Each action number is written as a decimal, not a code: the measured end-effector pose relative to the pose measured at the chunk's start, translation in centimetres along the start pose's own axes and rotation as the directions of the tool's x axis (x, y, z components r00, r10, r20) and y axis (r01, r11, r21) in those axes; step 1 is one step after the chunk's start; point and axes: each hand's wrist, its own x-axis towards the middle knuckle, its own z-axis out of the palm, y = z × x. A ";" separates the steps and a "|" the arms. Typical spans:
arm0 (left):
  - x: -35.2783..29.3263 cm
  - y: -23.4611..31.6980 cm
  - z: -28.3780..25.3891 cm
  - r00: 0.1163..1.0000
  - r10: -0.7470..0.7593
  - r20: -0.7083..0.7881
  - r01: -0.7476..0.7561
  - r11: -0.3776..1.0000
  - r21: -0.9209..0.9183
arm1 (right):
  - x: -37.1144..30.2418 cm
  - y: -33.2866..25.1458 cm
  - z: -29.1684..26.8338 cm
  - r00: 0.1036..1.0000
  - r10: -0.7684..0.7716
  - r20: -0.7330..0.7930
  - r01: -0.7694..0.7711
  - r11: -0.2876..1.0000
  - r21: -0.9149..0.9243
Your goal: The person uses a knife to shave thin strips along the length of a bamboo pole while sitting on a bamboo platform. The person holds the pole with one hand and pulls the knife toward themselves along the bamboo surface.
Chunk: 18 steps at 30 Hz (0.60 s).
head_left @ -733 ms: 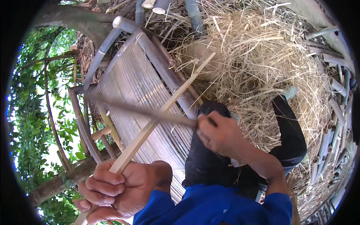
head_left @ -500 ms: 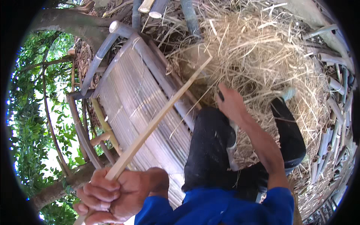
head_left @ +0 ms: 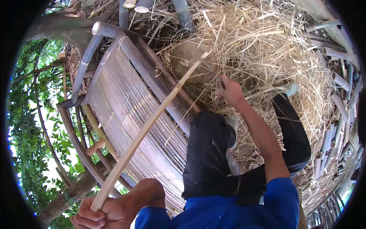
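Note:
My left hand is closed around the lower end of a long, pale bamboo strip. The strip slants up and away to the right, and its far tip looks slightly frayed. My right hand grips the dark handle of a knife, reaching out above the straw. The thin blade points up and left toward the strip's tip; whether they touch I cannot tell.
A slatted bamboo bench with a round pole frame lies left of my legs. Shavings cover the ground ahead and to the right. Stacked bamboo poles line the right side; leafy plants stand at the left.
My left hand has moved down and left, drawing the strip back with it. My right hand has shifted slightly up and left, and the knife blade now shows near the strip's tip.

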 end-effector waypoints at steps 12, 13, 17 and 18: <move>-3.7 -15.8 2.4 0.900 -0.428 0.088 0.336 0.807 0.485 | -6.4 -2.1 -10.4 0.940 0.187 -0.286 -0.183 0.982 0.039; -5.3 -18.3 2.3 0.826 -0.531 0.191 0.399 0.789 0.466 | -7.4 -1.9 -11.7 0.915 0.156 -0.372 -0.168 0.986 0.001; -4.9 -21.5 -0.7 0.719 -0.629 0.294 0.417 0.730 0.542 | -9.8 -5.4 -17.6 0.866 0.284 -0.413 -0.189 0.948 0.255; -3.1 -19.9 -0.4 0.744 -0.593 0.307 0.323 0.723 0.611 | -10.7 -5.5 -18.7 0.857 0.252 -0.450 -0.172 0.962 0.211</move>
